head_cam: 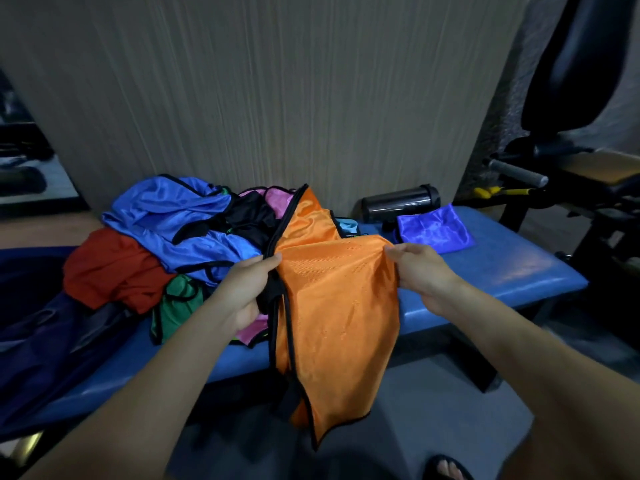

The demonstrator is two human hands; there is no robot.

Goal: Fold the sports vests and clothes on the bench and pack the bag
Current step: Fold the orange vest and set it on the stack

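The person stands at a blue padded bench (512,271) holding an orange vest (332,306) with black trim up in front of them. The left hand (249,289) grips the vest's bunched black-edged side, fingers curled round the fabric. The right hand (422,268) pinches the opposite upper edge, thumb on top. The vest hangs between the two hands, its lower end drooping past the bench's front edge toward the floor.

Behind the vest, on the bench, lies an unsorted heap: a blue vest (173,220) on top at the left, a red garment (110,271) beside it toward the bench's left end, a green vest (180,306) at the front, black cloth (249,216) in the middle and pink fabric (277,195) at the back. A dark blue bag (41,341) rests at the left end, touching the red garment.

To the right, a folded bright blue piece (434,232) lies flat on the bench, with a dark bottle (398,202) on its side just behind it against the wall. Gym equipment (571,161) stands at the far right.
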